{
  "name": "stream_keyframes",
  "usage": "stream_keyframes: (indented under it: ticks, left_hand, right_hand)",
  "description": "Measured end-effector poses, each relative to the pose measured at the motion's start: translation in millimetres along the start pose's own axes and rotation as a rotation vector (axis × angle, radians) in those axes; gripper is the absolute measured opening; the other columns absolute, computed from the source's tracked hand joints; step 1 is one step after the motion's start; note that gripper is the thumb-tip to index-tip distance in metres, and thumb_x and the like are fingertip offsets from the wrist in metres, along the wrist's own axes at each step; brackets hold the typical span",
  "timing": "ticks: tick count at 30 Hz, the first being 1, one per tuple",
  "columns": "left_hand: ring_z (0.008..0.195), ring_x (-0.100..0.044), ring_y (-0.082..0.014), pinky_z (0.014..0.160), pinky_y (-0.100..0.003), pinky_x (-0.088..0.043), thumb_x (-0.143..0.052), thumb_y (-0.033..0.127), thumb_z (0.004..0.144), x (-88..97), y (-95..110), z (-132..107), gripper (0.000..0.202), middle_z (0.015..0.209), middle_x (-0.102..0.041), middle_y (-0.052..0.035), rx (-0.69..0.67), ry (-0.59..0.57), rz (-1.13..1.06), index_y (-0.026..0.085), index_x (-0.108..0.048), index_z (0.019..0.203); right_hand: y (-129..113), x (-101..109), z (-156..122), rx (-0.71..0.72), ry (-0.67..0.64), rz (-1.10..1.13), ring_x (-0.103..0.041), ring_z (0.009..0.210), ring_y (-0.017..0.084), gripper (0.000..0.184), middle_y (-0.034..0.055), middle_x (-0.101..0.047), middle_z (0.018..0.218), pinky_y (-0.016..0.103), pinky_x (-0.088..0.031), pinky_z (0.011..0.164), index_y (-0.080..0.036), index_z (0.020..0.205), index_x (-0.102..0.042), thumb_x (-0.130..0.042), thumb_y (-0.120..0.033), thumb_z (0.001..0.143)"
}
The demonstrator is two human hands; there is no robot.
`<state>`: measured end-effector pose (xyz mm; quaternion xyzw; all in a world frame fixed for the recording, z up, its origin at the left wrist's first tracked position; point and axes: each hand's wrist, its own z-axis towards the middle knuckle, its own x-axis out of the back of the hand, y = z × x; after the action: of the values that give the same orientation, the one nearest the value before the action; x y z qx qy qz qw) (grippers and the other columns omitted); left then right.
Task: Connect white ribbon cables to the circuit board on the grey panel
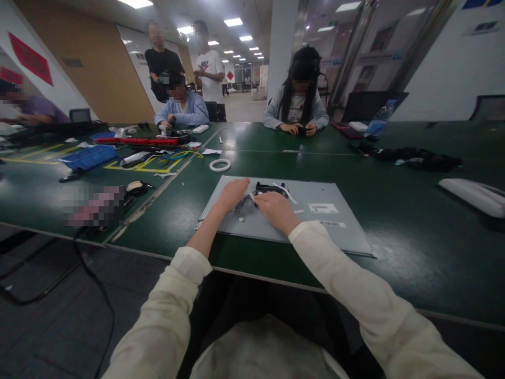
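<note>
Holding the left hand (233,193) and the right hand (276,209) over one grey panel (315,231), lying flat on the green worktop (398,210) directly beneath the grip, running lengthwise left to right and extending farther to the right of the grip than to the left. Showing one black part (266,187) just beyond the right hand, the nearer of the two, and to the right of the left hand; likewise running left to right. Bunching the right fingers beside one short white piece (252,196), showing too little to tell whether pinching it; curling the left fingers beside grey cables (241,209), hiding whether holding anything. Counting outward from the grip: one curved white strip (287,193) just beyond the right hand, two white labels (322,208) to its right, one white ring (212,166) beyond the left hand, one blue tray (92,159) farther left.
</note>
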<state>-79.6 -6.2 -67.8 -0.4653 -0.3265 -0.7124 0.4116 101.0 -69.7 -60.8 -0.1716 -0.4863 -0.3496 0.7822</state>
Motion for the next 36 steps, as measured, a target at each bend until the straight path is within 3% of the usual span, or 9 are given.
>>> stream_keyframes:
  ticks: [5, 16, 29, 36]
  left_hand:
    - [0.087, -0.062, -0.0199, 0.075, -0.027, -0.041, -0.031, 0.024, 0.093, -3.7, -1.3, -1.1, 0.027, 0.096, -0.066, -0.0104, 0.024, -0.115, -0.081, 0.019, -0.049, 0.112]
    - [0.086, -0.062, -0.0191, 0.075, -0.028, -0.044, -0.029, 0.026, 0.093, -8.8, -6.2, -0.5, 0.027, 0.093, -0.066, -0.007, -0.001, -0.054, -0.198, 0.02, -0.052, 0.105]
    - [0.087, -0.063, -0.021, 0.073, -0.029, -0.044, -0.03, 0.03, 0.094, -5.4, -0.8, -1.6, 0.027, 0.093, -0.067, -0.0096, -0.04, -0.136, 0.033, 0.018, -0.048, 0.11]
    - [0.091, -0.063, -0.0206, 0.076, -0.027, -0.044, -0.036, 0.029, 0.092, -4.5, -1.4, -0.4, 0.025, 0.097, -0.066, -0.0095, -0.05, -0.163, 0.05, 0.018, -0.048, 0.111]
  right_hand:
    - [-7.6, -1.1, 0.3, 0.056, -0.082, -0.082, -0.057, 0.093, 0.02, 0.019, 0.0104, -0.066, 0.098, 0.033, -0.038, 0.083, -0.013, 0.094, -0.067, -0.049, -0.011, 0.087]
    - [-17.4, -4.9, 3.4, 0.094, -0.102, -0.104, -0.054, 0.092, 0.019, 0.018, 0.0109, -0.064, 0.093, 0.032, -0.035, 0.086, -0.011, 0.088, -0.065, -0.048, -0.009, 0.087]
    - [-16.7, -10.8, 3.9, 0.083, -0.111, -0.087, -0.054, 0.092, 0.019, 0.019, 0.009, -0.064, 0.093, 0.032, -0.035, 0.087, -0.012, 0.087, -0.065, -0.046, -0.012, 0.089]
    - [-16.6, -13.0, 5.4, 0.104, -0.139, -0.074, -0.054, 0.096, 0.019, 0.018, 0.0099, -0.064, 0.096, 0.031, -0.034, 0.092, -0.011, 0.088, -0.065, -0.047, -0.013, 0.089]
